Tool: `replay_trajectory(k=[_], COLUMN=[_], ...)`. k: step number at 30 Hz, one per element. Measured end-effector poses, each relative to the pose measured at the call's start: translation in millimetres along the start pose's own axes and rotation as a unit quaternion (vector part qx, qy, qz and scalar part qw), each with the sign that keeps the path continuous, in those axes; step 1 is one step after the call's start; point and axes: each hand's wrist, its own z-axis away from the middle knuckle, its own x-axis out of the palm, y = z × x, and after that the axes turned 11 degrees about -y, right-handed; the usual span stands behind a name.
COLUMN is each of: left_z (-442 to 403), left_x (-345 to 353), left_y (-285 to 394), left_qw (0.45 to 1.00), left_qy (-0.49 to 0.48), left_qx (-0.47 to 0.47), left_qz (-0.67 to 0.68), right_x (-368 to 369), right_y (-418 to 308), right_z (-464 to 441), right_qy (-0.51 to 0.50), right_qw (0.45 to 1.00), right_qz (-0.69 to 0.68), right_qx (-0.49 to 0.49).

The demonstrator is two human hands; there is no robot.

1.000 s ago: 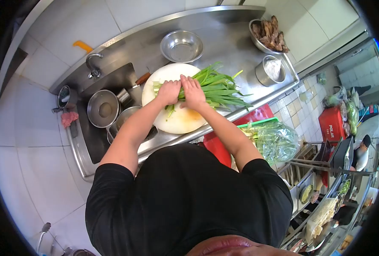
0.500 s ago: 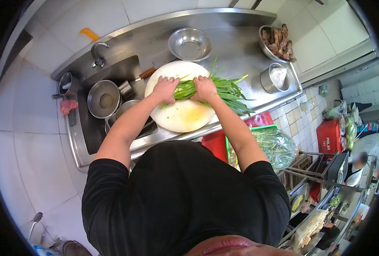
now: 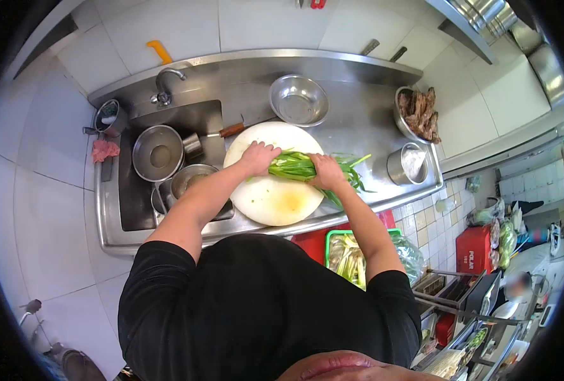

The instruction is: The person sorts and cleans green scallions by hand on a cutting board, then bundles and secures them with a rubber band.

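A bunch of green onions (image 3: 292, 166) lies across a round white cutting board (image 3: 269, 206). The board has an orange-yellow stain near its front. At the bunch's left end, my left hand (image 3: 259, 159) is closed on the stalks, palm down. My right hand (image 3: 327, 172) wraps round the bunch farther right, and loose green leaf tips stick out past it. Small green scraps dot the board.
Left of the board, a sink (image 3: 129, 206) holds pots and a strainer (image 3: 158, 152). Behind stands a steel bowl (image 3: 299, 100); at right are a bowl of brown meat pieces (image 3: 419, 114) and a metal pot (image 3: 407, 164). A green crate (image 3: 346, 254) of stalks sits below the counter.
The view has tilted upward, showing more wall. The leaves at the right end spread less widely than before, and my right hand is closed more tightly round the bunch.
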Motion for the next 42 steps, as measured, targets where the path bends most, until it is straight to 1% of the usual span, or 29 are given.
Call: replay_trajectory(k=[2, 4, 6, 7, 9, 10, 12, 14, 16, 17, 19, 20, 22, 23, 24, 25, 26, 27, 28, 29, 30, 31, 33, 36, 37, 38, 40, 41, 42], left_z=[0, 1, 2, 3, 2, 4, 7, 5, 7, 2, -7, -9, 2, -7, -22, -41, -63, -82, -93, -93, -102, -112, -122, -151, -161, -172, -186, -194, -194], left_x=[-3, -3, 0, 0, -1, -2, -6, -8, -12, -3, 17, 16, -30, -41, -58, -79, -102, -130, -186, -227, -264, -303, -359, -402, -410, -414, -419, -422, -426], left_y=[1, 3, 5, 6, 8, 8, 10, 9, 8, 5, -2, -7, -8, -16, -30, -52, -75, -82, -93, -100, -114, -124, -136, -161, -168, -172, -177, -185, -181], left_qw=[1.0, 1.0, 1.0, 1.0, 0.999, 0.999, 0.999, 1.0, 1.0, 1.0, 0.999, 1.0, 0.986, 0.987, 0.984, 0.969, 0.933, 0.866, 0.847, 0.778, 0.649, 0.598, 0.537, 0.535, 0.493, 0.496, 0.419, 0.388, 0.389], left_qy=[0.007, 0.004, 0.007, 0.004, -0.004, -0.002, 0.008, -0.003, -0.018, -0.02, 0.045, -0.01, -0.162, -0.148, -0.132, -0.046, 0.04, 0.192, 0.209, 0.263, 0.268, 0.307, 0.351, 0.35, 0.35, 0.346, 0.391, 0.405, 0.403], left_qx=[-0.005, -0.014, -0.017, -0.021, -0.037, -0.04, -0.026, -0.024, -0.011, -0.011, -0.01, 0.003, 0.038, 0.046, 0.054, 0.068, 0.081, 0.08, 0.036, 0.053, 0.119, 0.109, 0.135, 0.131, 0.129, 0.137, 0.15, 0.158, 0.158], left_qz=[0.005, 0.011, 0.009, 0.007, 0.017, 0.016, -0.019, -0.013, 0.0, -0.005, 0.007, -0.009, -0.008, 0.052, 0.11, 0.232, 0.348, 0.455, 0.488, 0.569, 0.702, 0.732, 0.755, 0.758, 0.786, 0.785, 0.806, 0.813, 0.813], right_x=[5, 5, 0, -17, -57, -75, -97, -67, -15, -9, -2, 2, 13, 6, 8, 12, 15, 17, 20, 22, 23, 25, 22, 31, 33, 34, 34, 34, 32], right_y=[9, 11, 11, 0, -25, -37, -58, -77, -88, -90, -96, -99, -97, -98, -96, -95, -95, -94, -93, -92, -93, -94, -95, -90, -90, -88, -89, -89, -89], right_z=[-11, -17, -21, -17, -4, -4, -7, -30, -51, -49, -50, -50, -44, -43, -44, -43, -44, -44, -43, -41, -39, -38, -37, -39, -39, -39, -39, -39, -39], right_qy=[-0.067, -0.059, -0.156, -0.152, -0.234, -0.232, -0.102, -0.067, 0.022, 0.026, -0.041, -0.033, 0.053, 0.02, 0.021, 0.028, 0.036, 0.04, 0.049, 0.058, 0.064, 0.068, 0.069, 0.081, 0.115, 0.121, 0.123, 0.099, 0.1], right_qw=[0.998, 0.998, 0.987, 0.988, 0.967, 0.967, 0.991, 0.996, 0.999, 0.999, 0.997, 0.997, 0.998, 0.999, 0.998, 0.998, 0.998, 0.998, 0.998, 0.997, 0.997, 0.997, 0.996, 0.995, 0.992, 0.991, 0.991, 0.994, 0.993], right_qz=[-0.01, -0.02, -0.014, -0.012, 0.022, 0.023, -0.034, -0.014, 0.008, 0.004, -0.037, -0.041, -0.011, -0.012, -0.014, -0.013, -0.012, -0.013, -0.02, -0.027, -0.026, -0.022, -0.022, -0.03, -0.031, -0.03, -0.034, -0.037, -0.039], right_qx=[0.001, -0.003, 0.037, 0.036, 0.102, 0.099, 0.082, 0.056, 0.022, 0.023, 0.048, 0.047, 0.044, 0.048, 0.052, 0.048, 0.044, 0.048, 0.041, 0.034, 0.039, 0.041, 0.049, 0.042, 0.034, 0.04, 0.032, 0.039, 0.041])
